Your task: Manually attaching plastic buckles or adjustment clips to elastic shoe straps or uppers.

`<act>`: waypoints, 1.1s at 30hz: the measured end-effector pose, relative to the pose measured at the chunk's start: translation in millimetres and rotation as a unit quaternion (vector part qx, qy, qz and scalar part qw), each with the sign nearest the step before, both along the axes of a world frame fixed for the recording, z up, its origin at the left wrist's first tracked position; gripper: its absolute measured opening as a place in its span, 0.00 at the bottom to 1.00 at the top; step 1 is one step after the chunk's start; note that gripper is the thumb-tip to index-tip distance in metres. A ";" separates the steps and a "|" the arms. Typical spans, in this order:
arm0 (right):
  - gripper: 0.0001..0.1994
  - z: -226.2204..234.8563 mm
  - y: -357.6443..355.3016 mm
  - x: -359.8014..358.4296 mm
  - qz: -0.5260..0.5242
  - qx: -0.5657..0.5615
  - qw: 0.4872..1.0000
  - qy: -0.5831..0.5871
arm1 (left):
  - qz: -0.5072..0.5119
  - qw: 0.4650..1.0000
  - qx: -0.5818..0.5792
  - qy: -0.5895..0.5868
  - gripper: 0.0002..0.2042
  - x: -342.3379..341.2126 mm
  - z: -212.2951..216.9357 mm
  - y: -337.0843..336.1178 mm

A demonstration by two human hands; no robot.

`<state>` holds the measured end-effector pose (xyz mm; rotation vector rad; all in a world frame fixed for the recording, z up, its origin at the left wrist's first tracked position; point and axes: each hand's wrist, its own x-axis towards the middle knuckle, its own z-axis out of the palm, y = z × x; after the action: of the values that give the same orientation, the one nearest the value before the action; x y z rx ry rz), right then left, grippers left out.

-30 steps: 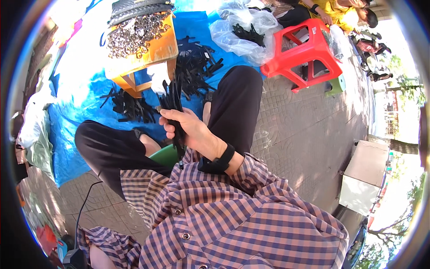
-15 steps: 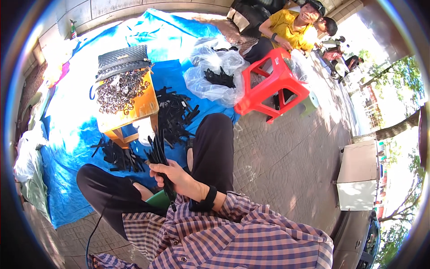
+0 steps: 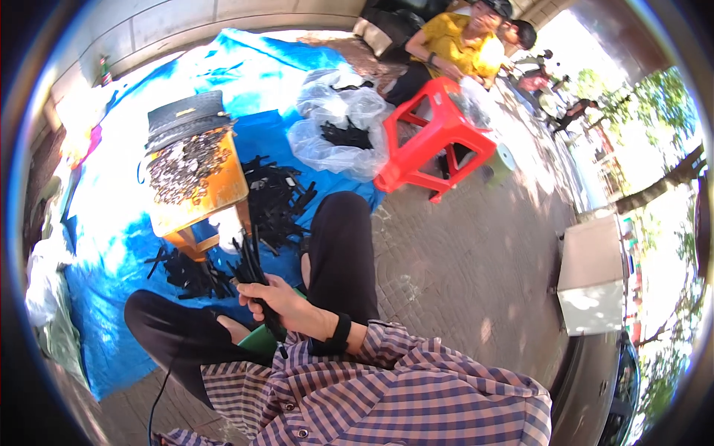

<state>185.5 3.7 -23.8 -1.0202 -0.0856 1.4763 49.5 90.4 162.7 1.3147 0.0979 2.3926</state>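
Observation:
My right hand [image 3: 286,303] is closed around a bundle of thin black strips [image 3: 251,260], held over my lap. Their ends fan out above my fingers, and a few poke out below the hand. A dark band circles that wrist. Only a checked sleeve [image 3: 190,438] of my left arm shows at the lower left edge; the left hand is out of sight. Beyond the bundle lie two piles of similar strips, a smaller pile [image 3: 190,273] by my left knee and a larger pile [image 3: 277,201] beside a low wooden stool [image 3: 227,201].
Small shiny metal pieces [image 3: 186,167] and a black woven-pattern purse [image 3: 186,119] cover the stool top. A blue tarp [image 3: 111,312] spreads beneath. Farther right are a clear plastic bag [image 3: 305,141] holding black pieces, a red plastic stool [image 3: 424,141] and a person in yellow [image 3: 454,44].
The surroundings have shifted a little left in the view, as my head turned. My right hand keeps its grip on the strips. The person in yellow has lowered their head.

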 end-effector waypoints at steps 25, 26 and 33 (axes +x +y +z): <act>0.08 19.5 6.8 0.8 -0.027 0.004 0.999 0.025 | -0.060 0.965 -0.157 0.200 0.11 5.3 -38.9 -33.7; 0.09 17.6 6.2 4.3 -0.022 0.001 0.999 0.035 | -0.042 0.960 -0.163 0.223 0.11 -3.7 -39.2 -32.6; 0.10 38.1 9.1 10.1 -0.048 0.052 0.991 0.115 | -0.178 0.795 -0.336 0.472 0.06 -42.7 -80.6 -55.4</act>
<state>195.7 12.8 14.3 -0.7541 0.0506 1.4754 6.8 35.0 82.2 1.7692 0.8101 1.0145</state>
